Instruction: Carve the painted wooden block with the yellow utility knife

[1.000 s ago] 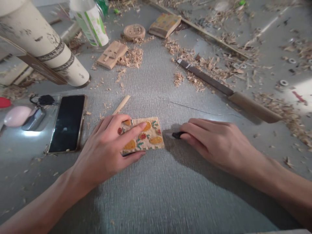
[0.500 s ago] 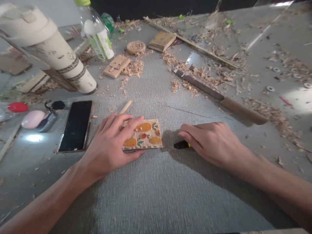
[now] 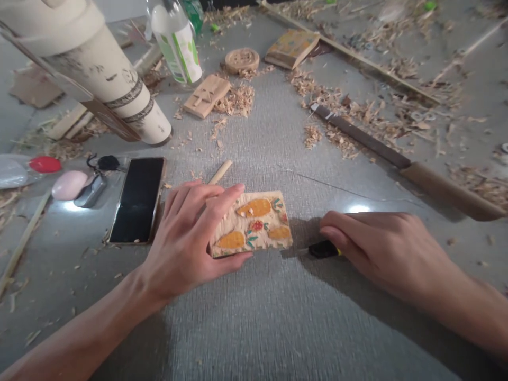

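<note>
A small carved wooden block [image 3: 254,225] lies on the grey table, with raised orange carrot shapes, a red flower and green leaves painted on it. My left hand [image 3: 194,227] grips its left end, fingers over the top and thumb along the near edge; that end is hidden. To the right of the block, my right hand [image 3: 373,243] is closed around a carving knife [image 3: 323,250] with a black and yellow handle. Its thin blade points left at the block's right edge, apart from it, and is hard to make out. Most of the handle is inside my fist.
A phone [image 3: 137,201] lies left of my left hand, with a cream tumbler [image 3: 130,95] behind it. Further back are a bottle [image 3: 178,50], a carved wood piece [image 3: 208,96], a round wooden piece [image 3: 242,60] and a painted block [image 3: 291,47]. A long blade [image 3: 365,135] lies among shavings.
The view has shifted, so most things appear further right. My left hand still holds the block, which looks slightly turned. The knife remains in my right hand, beside the block.
</note>
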`<control>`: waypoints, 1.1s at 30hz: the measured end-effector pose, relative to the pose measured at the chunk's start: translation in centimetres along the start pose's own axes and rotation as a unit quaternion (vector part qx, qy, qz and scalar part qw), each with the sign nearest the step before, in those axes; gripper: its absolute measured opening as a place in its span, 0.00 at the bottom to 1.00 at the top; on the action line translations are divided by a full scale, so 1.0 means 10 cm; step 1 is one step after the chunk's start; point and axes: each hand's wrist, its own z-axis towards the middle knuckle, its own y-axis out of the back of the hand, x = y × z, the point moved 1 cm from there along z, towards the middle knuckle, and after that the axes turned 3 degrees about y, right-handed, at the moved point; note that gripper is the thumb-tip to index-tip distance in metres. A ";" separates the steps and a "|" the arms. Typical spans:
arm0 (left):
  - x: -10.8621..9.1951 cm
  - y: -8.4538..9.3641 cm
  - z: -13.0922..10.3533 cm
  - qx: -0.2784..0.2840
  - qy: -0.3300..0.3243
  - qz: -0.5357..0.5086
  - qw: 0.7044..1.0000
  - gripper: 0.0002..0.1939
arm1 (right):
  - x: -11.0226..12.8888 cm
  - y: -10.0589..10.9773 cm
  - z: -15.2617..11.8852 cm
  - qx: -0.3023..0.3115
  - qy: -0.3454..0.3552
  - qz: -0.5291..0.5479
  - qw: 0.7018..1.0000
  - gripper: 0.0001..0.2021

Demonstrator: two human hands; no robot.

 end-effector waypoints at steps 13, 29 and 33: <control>-0.02 0.03 -0.05 -0.047 0.014 0.037 0.998 0.50 | 0.02 0.01 -0.03 0.036 -0.010 0.057 0.998 0.18; 0.06 -0.08 0.01 0.040 0.028 0.016 0.999 0.41 | -0.40 0.23 -0.09 0.123 0.053 0.111 0.985 0.12; 0.07 -0.10 0.03 0.075 -0.008 0.005 0.997 0.40 | -0.32 0.31 -0.09 0.160 0.046 0.132 0.977 0.20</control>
